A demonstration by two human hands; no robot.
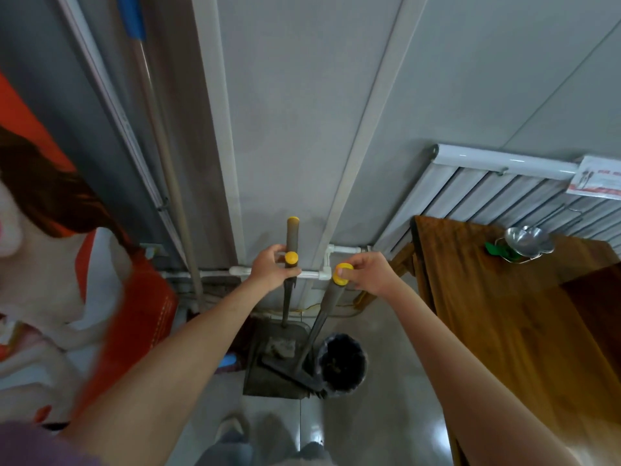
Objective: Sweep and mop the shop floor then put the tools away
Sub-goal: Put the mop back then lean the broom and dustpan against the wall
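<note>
My left hand (pixel 274 268) grips a grey handle with a yellow cap (pixel 292 237) that stands against the wall and runs down into the dark dustpan (pixel 268 368) on the floor. A second yellow cap (pixel 291 257) shows right at that hand. My right hand (pixel 369 275) pinches the yellow end of the broom handle (pixel 331 297). It slants down to the broom head (pixel 292 375) lying across the dustpan. A mop pole (pixel 168 169) with a blue grip leans in the left corner.
A bin lined with a black bag (pixel 342 364) stands just right of the dustpan. A wooden table (pixel 504 314) carrying a metal ladle (pixel 527 243) fills the right side, below a white radiator (pixel 497 193). White pipes (pixel 319 274) cross the wall. A red poster (pixel 144 314) is at the left.
</note>
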